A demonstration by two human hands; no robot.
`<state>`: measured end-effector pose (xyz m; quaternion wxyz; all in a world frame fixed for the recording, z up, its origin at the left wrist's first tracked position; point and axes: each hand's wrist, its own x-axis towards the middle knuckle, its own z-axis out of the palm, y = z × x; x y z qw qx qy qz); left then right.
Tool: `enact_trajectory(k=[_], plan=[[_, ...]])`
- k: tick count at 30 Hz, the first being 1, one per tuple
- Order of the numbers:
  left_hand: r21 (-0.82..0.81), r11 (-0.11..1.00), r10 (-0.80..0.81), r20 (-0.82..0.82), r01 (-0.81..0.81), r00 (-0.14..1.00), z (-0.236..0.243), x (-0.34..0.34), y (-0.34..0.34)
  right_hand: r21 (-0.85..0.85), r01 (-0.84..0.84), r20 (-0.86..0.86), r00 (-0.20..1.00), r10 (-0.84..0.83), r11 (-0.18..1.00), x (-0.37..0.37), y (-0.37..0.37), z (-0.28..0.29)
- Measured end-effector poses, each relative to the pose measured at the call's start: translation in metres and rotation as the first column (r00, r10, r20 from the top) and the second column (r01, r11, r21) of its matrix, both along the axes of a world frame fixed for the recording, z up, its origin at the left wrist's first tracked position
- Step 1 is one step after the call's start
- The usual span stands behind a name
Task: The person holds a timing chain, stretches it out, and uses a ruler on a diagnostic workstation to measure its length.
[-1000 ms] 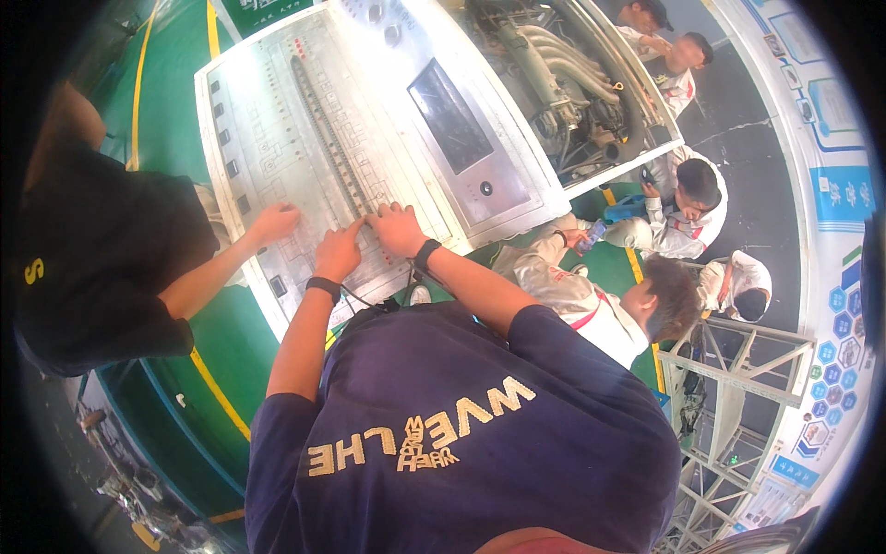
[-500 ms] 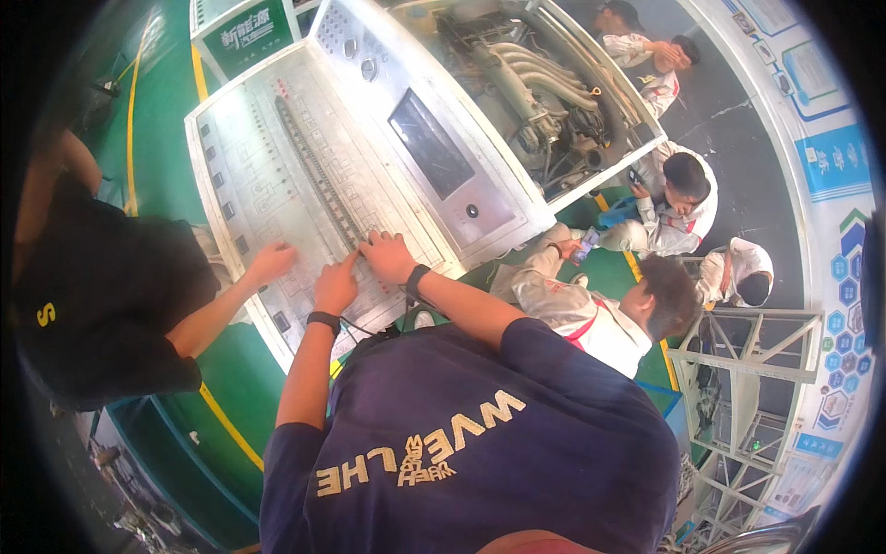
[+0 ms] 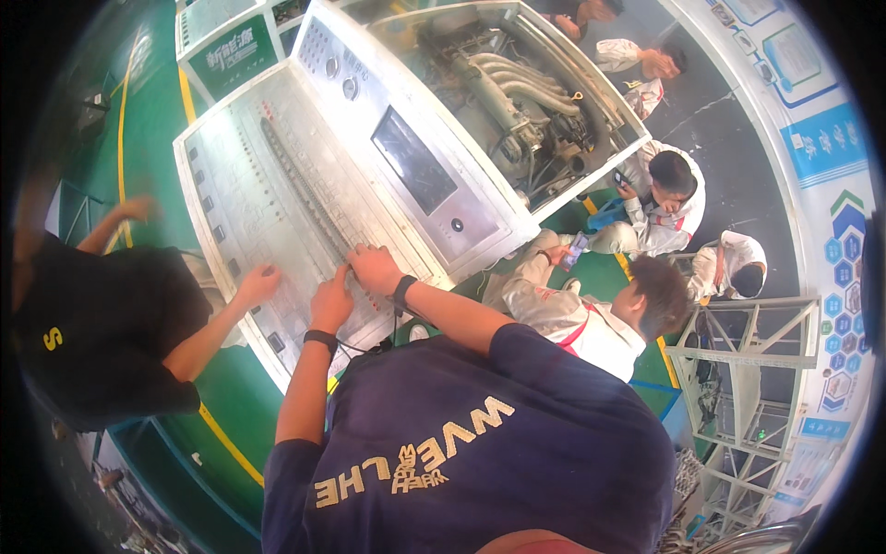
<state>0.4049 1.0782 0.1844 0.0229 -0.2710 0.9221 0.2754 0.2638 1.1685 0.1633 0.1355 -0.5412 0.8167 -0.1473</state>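
A pale slanted control panel (image 3: pixel 245 185) with printed diagrams and a long dark row of small sockets (image 3: pixel 305 189) lies before me. My left hand (image 3: pixel 332 303) rests on its lower part, index finger stretched towards the socket row, the other fingers curled. Right beside it, my right hand (image 3: pixel 376 270) bends its fingers down onto the panel at the near end of that row. Both hands look closed; anything between the fingertips is too small to make out. Each wrist wears a black band, and a dark cable (image 3: pixel 351 349) runs near the left one.
Left of me, a co-worker in black holds a hand (image 3: pixel 258 286) over the panel's edge. An upright screen (image 3: pixel 413 159) and an exposed engine (image 3: pixel 517 102) stand beyond. Several people in white sit at right, near a metal frame rack (image 3: pixel 748 369).
My hands stay close together at the socket row with little movement. The co-worker's near hand has shifted slightly left, and their other hand has come into sight, blurred. The whole view has shifted slightly.
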Motion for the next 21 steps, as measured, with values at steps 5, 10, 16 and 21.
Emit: enact_trajectory(k=[5, 10, 16, 21], plan=[[0.425, 0.884, 0.28, -0.149, -0.194, 0.948, -0.032, -0.001, -0.019, -0.204, 0.055, 0.277, 0.961, 0.004, 0.978, -0.009, -0.014, 0.015], [0.917, 0.322, 0.585, 0.002, -0.234, 0.811, -0.044, -0.008, -0.05, -0.044, 0.217, 0.799, 0.594, -0.096, 0.975, 0.005, -0.017, 0.031], [0.914, -0.398, 0.657, 0.342, -0.076, 0.671, -0.03, -0.008, -0.044, 0.042, 0.322, 0.996, 0.061, -0.065, 0.946, 0.033, 0.023, 0.037], [0.843, -0.522, 0.55, 0.45, -0.13, 0.703, -0.042, -0.013, -0.037, -0.015, 0.04, 0.941, 0.338, 0.001, 0.999, 0.036, 0.043, 0.046]])
